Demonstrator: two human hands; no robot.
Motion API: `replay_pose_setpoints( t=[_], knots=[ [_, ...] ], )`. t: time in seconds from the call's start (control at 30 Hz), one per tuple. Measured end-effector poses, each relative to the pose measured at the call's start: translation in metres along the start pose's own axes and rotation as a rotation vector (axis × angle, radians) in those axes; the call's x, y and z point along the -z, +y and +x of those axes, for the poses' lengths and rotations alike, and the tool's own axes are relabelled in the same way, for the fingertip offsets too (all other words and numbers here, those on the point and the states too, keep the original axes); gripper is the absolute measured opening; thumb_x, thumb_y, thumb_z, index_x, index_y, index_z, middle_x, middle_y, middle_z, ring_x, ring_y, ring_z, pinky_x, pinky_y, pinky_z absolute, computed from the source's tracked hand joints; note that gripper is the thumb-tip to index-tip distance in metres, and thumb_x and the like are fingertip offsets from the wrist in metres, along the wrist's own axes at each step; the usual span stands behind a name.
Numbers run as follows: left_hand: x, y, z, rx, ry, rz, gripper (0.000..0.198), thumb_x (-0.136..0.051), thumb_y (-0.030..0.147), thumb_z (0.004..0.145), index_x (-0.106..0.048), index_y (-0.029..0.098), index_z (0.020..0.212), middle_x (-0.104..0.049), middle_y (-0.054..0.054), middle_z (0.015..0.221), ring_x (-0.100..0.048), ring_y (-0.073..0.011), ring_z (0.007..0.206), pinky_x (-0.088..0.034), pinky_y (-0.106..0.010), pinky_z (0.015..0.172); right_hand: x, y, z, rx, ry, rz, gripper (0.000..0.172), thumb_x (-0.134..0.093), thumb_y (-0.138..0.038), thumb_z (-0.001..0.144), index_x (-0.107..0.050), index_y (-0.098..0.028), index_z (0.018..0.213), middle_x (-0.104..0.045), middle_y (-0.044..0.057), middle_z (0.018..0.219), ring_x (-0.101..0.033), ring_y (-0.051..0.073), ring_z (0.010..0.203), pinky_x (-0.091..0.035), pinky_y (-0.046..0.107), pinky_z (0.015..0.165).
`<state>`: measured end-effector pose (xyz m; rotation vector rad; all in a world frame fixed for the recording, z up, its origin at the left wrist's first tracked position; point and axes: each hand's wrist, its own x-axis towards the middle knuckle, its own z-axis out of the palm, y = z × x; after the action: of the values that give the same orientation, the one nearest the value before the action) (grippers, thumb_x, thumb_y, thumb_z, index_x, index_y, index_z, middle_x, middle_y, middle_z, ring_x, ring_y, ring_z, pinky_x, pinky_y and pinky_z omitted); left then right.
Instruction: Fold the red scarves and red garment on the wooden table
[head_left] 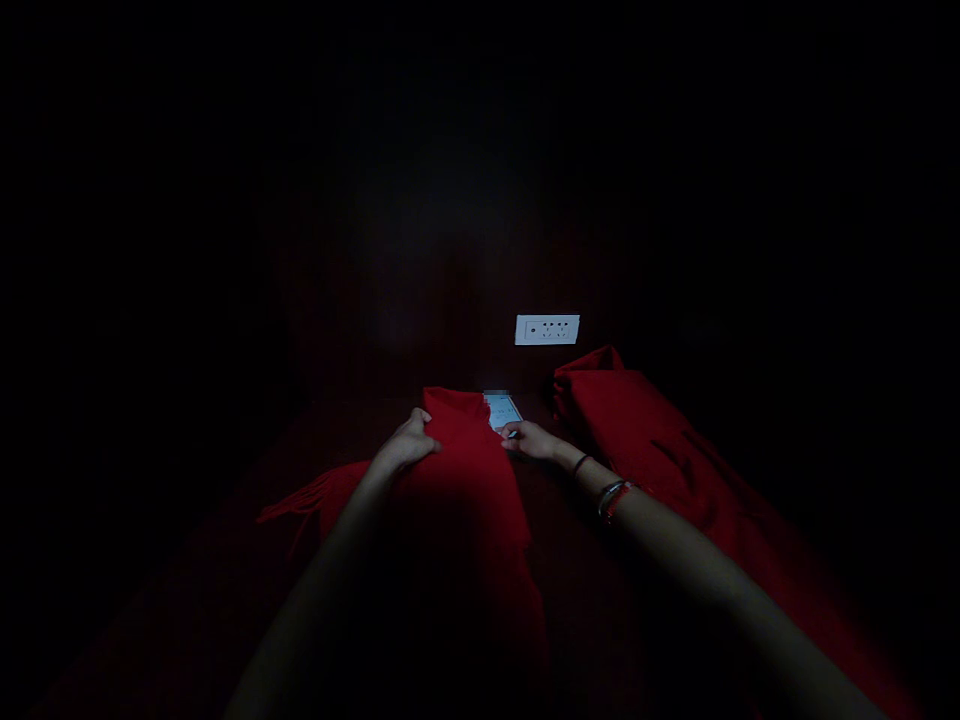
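Observation:
A red scarf [469, 470] lies lengthwise in front of me, with a fringed end [300, 498] sticking out on its left. My left hand [409, 441] is closed on the scarf's left edge near the far end, the thumb lying on top of the cloth. Opposite it, my right hand [531, 440] pinches the right edge; its fingertips are partly hidden. Just beyond the right fingers lies a flat, pale printed sheet or screen [503, 409], partly covered by the scarf. I cannot tell which of the two it is.
To the right, a second red cloth [630, 410] lies folded, running toward me beneath my right forearm. A white socket panel [547, 330] is set in the dark wall behind. Darkness hides most of the surroundings.

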<state>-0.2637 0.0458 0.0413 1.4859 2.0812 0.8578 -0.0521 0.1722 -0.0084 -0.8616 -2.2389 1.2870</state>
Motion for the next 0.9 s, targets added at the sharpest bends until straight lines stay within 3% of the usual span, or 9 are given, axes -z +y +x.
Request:
replay_pose_setpoints(
  t=[0.17,0.33,0.57,0.77,0.9],
  knots=[
    [0.003,-0.001,0.0,0.067,0.035,-0.032,0.035,-0.057,0.018,0.054,-0.037,0.02,0.083,-0.051,0.0,0.08,-0.051,-0.0163,0.075,-0.039,-0.023,0.06,0.017,-0.012,-0.005,0.123,0.009,0.126,0.02,-0.056,-0.03,0.068,-0.042,-0.017,0.065,-0.037,-0.006,0.06,-0.035,0.007,0.054,-0.032,0.022,0.053],
    [0.003,-0.001,-0.001,0.082,0.037,-0.114,0.032,-0.056,0.016,0.054,-0.038,0.02,0.079,-0.049,0.001,0.078,-0.051,-0.0159,0.076,-0.04,-0.022,0.061,0.021,-0.026,-0.01,0.236,-0.004,0.136,0.023,-0.057,-0.035,0.068,-0.043,-0.017,0.069,-0.04,-0.005,0.064,-0.037,0.007,0.058,-0.031,0.022,0.056],
    [0.006,0.0,-0.003,0.114,0.023,-0.165,0.032,-0.057,0.018,0.056,-0.037,0.02,0.081,-0.05,0.0,0.08,-0.052,-0.0167,0.077,-0.041,-0.025,0.062,0.02,-0.036,-0.011,0.27,0.095,0.072,0.025,-0.054,-0.039,0.07,-0.042,-0.017,0.07,-0.037,-0.006,0.058,-0.033,0.007,0.053,-0.027,0.021,0.05],
    [0.007,0.003,-0.007,0.112,0.01,-0.238,0.029,-0.056,0.016,0.058,-0.038,0.02,0.08,-0.051,0.001,0.078,-0.052,-0.015,0.073,-0.042,-0.024,0.061,0.025,-0.047,-0.009,0.231,0.074,0.077,0.034,-0.055,-0.047,0.068,-0.039,-0.019,0.076,-0.037,-0.008,0.057,-0.031,0.006,0.05,-0.022,0.019,0.045],
    [0.008,0.004,-0.007,0.127,0.012,-0.247,0.029,-0.057,0.017,0.06,-0.04,0.02,0.083,-0.052,0.0,0.079,-0.052,-0.0144,0.072,-0.043,-0.024,0.062,0.028,-0.053,-0.013,0.216,0.083,0.054,0.032,-0.057,-0.045,0.069,-0.043,-0.018,0.078,-0.039,-0.006,0.062,-0.035,0.006,0.054,-0.026,0.019,0.047]
  ],
)
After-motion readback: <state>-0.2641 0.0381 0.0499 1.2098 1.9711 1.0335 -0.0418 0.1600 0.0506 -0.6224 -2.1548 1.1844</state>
